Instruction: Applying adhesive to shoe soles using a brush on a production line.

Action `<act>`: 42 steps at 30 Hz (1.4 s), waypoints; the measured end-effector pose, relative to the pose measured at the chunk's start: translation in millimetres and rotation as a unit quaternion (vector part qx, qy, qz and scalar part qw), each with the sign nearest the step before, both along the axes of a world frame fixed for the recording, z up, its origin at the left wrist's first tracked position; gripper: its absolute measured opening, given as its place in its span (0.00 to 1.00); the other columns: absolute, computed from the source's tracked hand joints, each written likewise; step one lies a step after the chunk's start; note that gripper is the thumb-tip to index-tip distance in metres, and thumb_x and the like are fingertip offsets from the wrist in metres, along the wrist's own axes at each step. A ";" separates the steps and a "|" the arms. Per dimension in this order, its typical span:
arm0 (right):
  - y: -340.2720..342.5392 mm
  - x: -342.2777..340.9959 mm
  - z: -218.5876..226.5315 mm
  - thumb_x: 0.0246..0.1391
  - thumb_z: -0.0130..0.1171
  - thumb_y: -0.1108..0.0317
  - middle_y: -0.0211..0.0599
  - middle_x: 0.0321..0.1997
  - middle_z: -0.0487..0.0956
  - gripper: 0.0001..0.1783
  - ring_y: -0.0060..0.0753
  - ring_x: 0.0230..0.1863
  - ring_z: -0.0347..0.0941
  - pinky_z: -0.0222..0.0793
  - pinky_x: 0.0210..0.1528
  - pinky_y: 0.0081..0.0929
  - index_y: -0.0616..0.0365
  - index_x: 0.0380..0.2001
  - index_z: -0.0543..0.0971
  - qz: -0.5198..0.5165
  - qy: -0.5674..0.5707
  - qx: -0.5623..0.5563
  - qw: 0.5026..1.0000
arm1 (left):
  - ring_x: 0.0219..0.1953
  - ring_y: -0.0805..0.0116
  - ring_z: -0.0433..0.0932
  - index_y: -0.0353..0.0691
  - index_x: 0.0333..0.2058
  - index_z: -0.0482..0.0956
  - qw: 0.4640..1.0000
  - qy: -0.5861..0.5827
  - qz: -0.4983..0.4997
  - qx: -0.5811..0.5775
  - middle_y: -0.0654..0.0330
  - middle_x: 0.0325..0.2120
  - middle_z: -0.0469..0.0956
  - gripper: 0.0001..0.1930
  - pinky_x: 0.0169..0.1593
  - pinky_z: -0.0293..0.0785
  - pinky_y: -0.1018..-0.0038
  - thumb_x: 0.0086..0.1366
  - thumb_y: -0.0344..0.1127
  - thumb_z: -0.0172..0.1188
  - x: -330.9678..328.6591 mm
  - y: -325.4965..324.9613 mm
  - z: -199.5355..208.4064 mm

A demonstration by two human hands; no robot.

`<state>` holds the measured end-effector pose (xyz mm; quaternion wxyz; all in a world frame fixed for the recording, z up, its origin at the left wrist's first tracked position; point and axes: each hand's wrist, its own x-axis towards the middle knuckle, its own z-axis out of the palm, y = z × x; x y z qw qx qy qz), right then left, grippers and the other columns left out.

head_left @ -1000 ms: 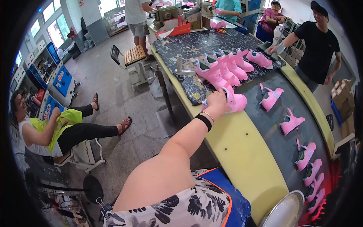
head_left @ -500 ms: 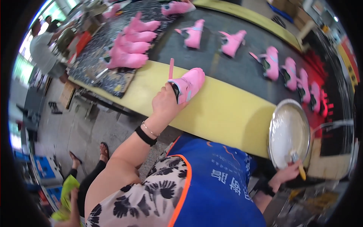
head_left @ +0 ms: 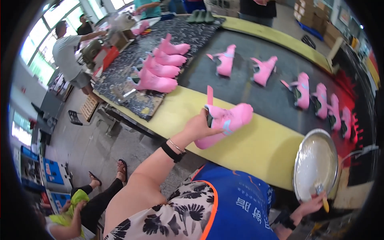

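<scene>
A pink shoe upper with a light-blue patch and a raised strap is held up over the yellow table edge, its toe to the right. My left hand grips it around the dark heel opening. At the lower right, my right hand is closed on a brush with a yellow handle. The brush head rests at the near part of a round metal pan. Whitish, shiny material lines the pan; whether it is liquid I cannot tell.
Several pink shoe uppers stand on the dark belt, the right ones by a red-lit opening. More pink uppers line the black-patterned board. Green shoe forms stand farther back. People are around the table; one sits lower left.
My left hand has brought the pink shoe upper nearer and to the right, tilting it. The brush stays in the pan in my right hand. The view has shifted, showing more of the far side.
</scene>
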<state>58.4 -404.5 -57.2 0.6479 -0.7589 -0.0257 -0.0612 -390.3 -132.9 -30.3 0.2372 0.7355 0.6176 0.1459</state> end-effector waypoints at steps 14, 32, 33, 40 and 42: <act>-11.1 40.8 -35.7 0.68 0.54 0.54 0.27 0.28 0.65 0.22 0.21 0.29 0.59 0.61 0.33 0.22 0.66 0.51 0.76 0.044 -0.077 -0.020 0.996 | 0.58 0.45 0.68 0.30 0.61 0.62 0.898 0.120 0.249 0.342 0.43 0.55 0.69 0.42 0.63 0.64 0.56 0.52 0.45 0.70 -136.8 88.5 -0.3; 2.2 2.9 -13.6 0.70 0.51 0.61 0.25 0.33 0.71 0.15 0.16 0.30 0.60 0.60 0.35 0.17 0.64 0.47 0.75 0.072 -0.083 0.038 0.993 | 0.42 0.48 0.76 0.39 0.44 0.74 0.938 0.193 0.044 0.284 0.51 0.39 0.74 0.28 0.44 0.74 0.55 0.49 0.49 0.72 -134.3 81.2 3.9; 2.3 1.2 -12.9 0.70 0.51 0.61 0.25 0.33 0.71 0.15 0.16 0.29 0.60 0.60 0.35 0.17 0.63 0.47 0.75 0.081 -0.085 0.042 0.992 | 0.40 0.48 0.75 0.39 0.42 0.74 0.929 0.191 0.027 0.316 0.51 0.36 0.73 0.28 0.42 0.73 0.55 0.49 0.49 0.72 -111.8 67.8 3.9; 5.1 -6.8 -3.7 0.70 0.52 0.62 0.23 0.30 0.71 0.13 0.13 0.28 0.60 0.59 0.32 0.17 0.62 0.44 0.76 0.081 -0.096 0.057 0.990 | 0.42 0.49 0.74 0.37 0.41 0.73 0.955 0.029 0.037 0.291 0.51 0.36 0.71 0.26 0.41 0.72 0.57 0.47 0.40 0.75 -8.4 12.2 5.4; 6.9 -9.6 -2.8 0.70 0.51 0.62 0.23 0.28 0.70 0.12 0.13 0.27 0.60 0.59 0.30 0.16 0.61 0.41 0.76 0.085 -0.100 0.076 0.988 | 0.43 0.50 0.74 0.36 0.40 0.73 0.927 0.006 0.015 0.376 0.51 0.37 0.72 0.23 0.43 0.72 0.57 0.50 0.39 0.74 9.5 -9.7 5.7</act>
